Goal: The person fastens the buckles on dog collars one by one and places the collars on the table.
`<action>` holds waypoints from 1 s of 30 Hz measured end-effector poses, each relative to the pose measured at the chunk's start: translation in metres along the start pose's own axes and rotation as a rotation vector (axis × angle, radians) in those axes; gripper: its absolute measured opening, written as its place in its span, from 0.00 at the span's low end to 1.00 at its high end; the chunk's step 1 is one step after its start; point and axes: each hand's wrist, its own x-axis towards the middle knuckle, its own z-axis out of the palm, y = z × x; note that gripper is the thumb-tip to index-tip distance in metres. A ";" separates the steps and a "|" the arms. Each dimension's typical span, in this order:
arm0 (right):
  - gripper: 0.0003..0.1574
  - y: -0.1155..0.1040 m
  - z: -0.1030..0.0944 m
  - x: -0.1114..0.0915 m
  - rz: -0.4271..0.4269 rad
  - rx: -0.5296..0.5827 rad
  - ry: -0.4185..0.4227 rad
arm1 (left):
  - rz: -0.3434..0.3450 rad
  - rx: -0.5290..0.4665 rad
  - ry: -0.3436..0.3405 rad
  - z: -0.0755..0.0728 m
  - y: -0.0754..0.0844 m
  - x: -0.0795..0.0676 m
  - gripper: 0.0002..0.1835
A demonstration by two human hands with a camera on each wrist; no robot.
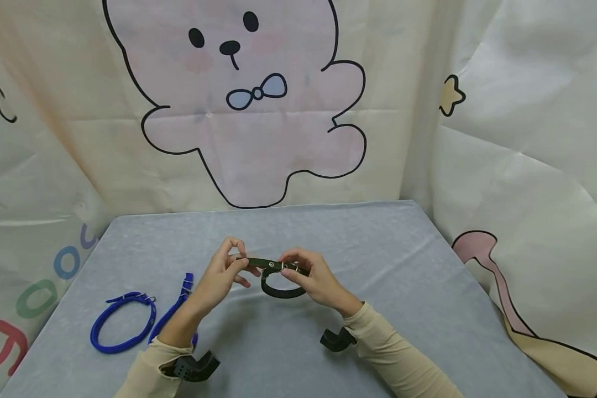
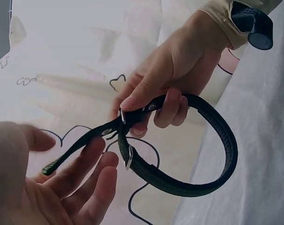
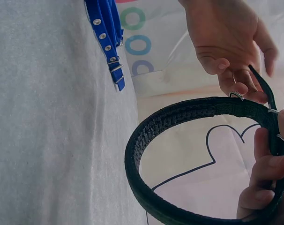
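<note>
A dark green buckle collar (image 1: 284, 294), its strap fastened into a loop, hangs above the table between both hands. My right hand (image 1: 315, 276) pinches it by the buckle, thumb on one side and fingers curled behind. From there the free strap end, with a metal eyelet, points toward my left hand (image 1: 221, 276). In the left wrist view, the left fingers (image 2: 97, 150) touch this strap end (image 2: 81, 143) from below, loosely bent, while the thumb stands apart from it. A metal D-ring (image 2: 129, 158) sits on the loop near the buckle.
One blue collar (image 1: 95, 331) lies looped on the grey cloth-covered table (image 1: 403, 331) at the left. Beside it is another blue collar (image 1: 187, 282), partly hidden by the left forearm. Printed curtains (image 1: 298, 138) stand behind and at both sides.
</note>
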 end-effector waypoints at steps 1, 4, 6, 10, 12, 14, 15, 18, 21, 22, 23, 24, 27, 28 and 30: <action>0.12 0.000 0.000 -0.001 -0.002 -0.004 -0.005 | -0.002 0.011 -0.004 0.000 0.000 0.000 0.07; 0.12 -0.001 0.001 -0.002 -0.016 -0.010 -0.015 | 0.012 0.086 -0.024 0.002 -0.001 0.001 0.10; 0.12 -0.001 0.001 -0.003 -0.028 -0.013 -0.011 | 0.025 0.131 -0.034 0.003 -0.002 0.002 0.10; 0.12 -0.002 0.001 -0.003 -0.046 -0.023 -0.002 | 0.027 0.129 -0.057 0.005 -0.002 0.003 0.09; 0.12 -0.002 0.001 -0.003 -0.050 -0.022 -0.006 | 0.016 0.109 -0.063 0.004 -0.002 0.003 0.09; 0.12 -0.001 0.001 -0.002 -0.050 -0.015 -0.012 | 0.003 0.092 -0.059 0.004 -0.002 0.002 0.09; 0.13 0.000 0.001 -0.002 -0.047 -0.011 -0.015 | -0.002 0.082 -0.057 0.004 -0.002 0.002 0.09; 0.13 0.001 0.002 -0.002 -0.042 -0.006 -0.018 | -0.014 0.055 -0.052 0.003 -0.001 0.002 0.10; 0.13 0.000 0.003 -0.002 -0.033 -0.013 -0.009 | -0.028 0.030 -0.056 0.003 -0.001 0.002 0.11; 0.13 -0.001 0.003 -0.002 -0.033 -0.021 -0.004 | -0.037 0.019 -0.059 0.003 -0.001 0.002 0.11; 0.13 -0.002 0.003 -0.002 -0.037 -0.031 0.000 | -0.047 0.008 -0.062 0.002 -0.001 0.002 0.11; 0.13 -0.003 0.004 -0.002 -0.042 -0.040 0.004 | -0.057 -0.005 -0.065 0.002 -0.002 0.002 0.12; 0.13 -0.006 0.006 -0.002 -0.056 -0.065 0.009 | -0.088 -0.050 -0.077 0.002 -0.002 0.001 0.14; 0.13 -0.006 0.006 -0.002 -0.060 -0.071 0.009 | -0.099 -0.065 -0.082 0.001 -0.002 0.001 0.15; 0.14 -0.006 0.007 -0.002 -0.060 -0.070 0.011 | -0.110 -0.088 -0.091 0.000 -0.003 0.000 0.16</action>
